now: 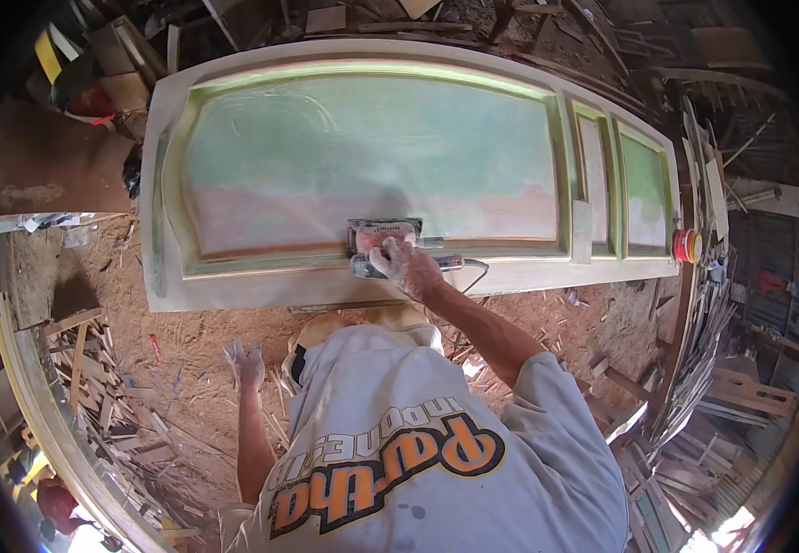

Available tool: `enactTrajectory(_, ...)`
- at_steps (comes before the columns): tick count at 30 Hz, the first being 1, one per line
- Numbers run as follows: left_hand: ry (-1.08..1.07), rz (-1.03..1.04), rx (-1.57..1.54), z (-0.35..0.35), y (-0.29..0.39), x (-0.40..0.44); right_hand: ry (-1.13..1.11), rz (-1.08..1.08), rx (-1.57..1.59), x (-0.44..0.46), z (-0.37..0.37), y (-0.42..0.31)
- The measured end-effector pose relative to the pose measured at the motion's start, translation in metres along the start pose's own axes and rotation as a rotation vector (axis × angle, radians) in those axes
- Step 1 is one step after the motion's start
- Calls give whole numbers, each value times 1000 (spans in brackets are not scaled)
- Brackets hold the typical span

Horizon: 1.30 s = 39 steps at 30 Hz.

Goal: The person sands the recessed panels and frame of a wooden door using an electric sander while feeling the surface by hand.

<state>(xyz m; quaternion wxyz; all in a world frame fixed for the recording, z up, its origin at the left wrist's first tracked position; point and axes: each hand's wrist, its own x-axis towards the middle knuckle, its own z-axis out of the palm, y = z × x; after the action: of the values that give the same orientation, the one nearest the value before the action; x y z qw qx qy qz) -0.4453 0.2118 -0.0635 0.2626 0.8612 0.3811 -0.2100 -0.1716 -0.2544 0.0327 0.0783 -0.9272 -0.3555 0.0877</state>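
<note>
My right hand [407, 266] is wrapped over an electric sander [363, 267] with a cord trailing off to the right. Its pad rests on the lower part of the large recessed panel of a wooden door [372, 138], close to the near moulding. The panel is pale green across its upper part and pinkish white lower down. White dust coats my fingers. Away from the door, my left hand [246, 363] hangs over the dirt floor at the left with nothing in it, its fingers stretched out and dusty.
A red and yellow tin [688, 246] stands at the door's right end. One narrow pale strip [581, 232] lies across the door frame. Wood scraps [109, 387] litter the floor at left, and stacked boards [694, 350] line the right side. A brown sheet [45, 161] is at far left.
</note>
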Motion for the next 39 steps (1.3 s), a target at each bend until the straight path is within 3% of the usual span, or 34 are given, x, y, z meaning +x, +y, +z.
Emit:
enactTrajectory(8, -91, 5, -22, 31, 55, -43, -31, 9, -92, -102, -13, 121)
enactTrajectory(20, -58, -35, 52, 71, 122, -74, -55, 96, -135, -248, -30, 286)
enactTrajectory(24, -30, 35, 147, 89, 107, -66, -82, 97, -110, -272, -34, 323)
enactTrajectory(33, 10, 26, 64, 70, 136, -98, -139, 221, 188, -200, -74, 351)
enactTrajectory(39, 28, -8, -28, 89, 79, -86, -212, 70, 238, -111, -83, 288)
